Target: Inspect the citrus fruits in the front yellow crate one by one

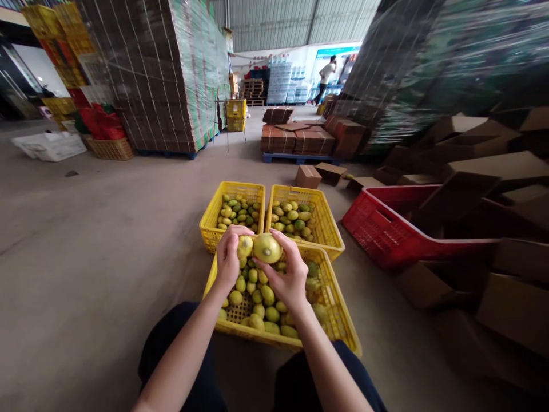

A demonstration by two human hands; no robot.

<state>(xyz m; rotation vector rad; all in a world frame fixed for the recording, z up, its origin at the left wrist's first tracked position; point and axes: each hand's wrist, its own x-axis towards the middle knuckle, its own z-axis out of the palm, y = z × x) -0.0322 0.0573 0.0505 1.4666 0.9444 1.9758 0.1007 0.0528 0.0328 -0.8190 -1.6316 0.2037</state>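
My left hand [228, 255] is closed around a small yellow lemon [245, 246]. Beside it, my right hand [290, 272] grips a larger yellow-green lemon [268, 248] between thumb and fingers. Both fruits are held side by side above the near yellow crate [343, 312], which holds many green and yellow lemons [268, 295]. Beyond my hands stand two more yellow crates, the left one [210, 210] with greener fruit and the right one [328, 229] with yellower fruit. My forearms cover part of the near crate.
A red crate [377, 232] with cardboard stands at the right, among loose boxes [514, 309]. Flattened cartons lie on a blue pallet [278, 157] ahead. Wrapped stacks [150, 80] rise on both sides. A person [326, 77] is far back.
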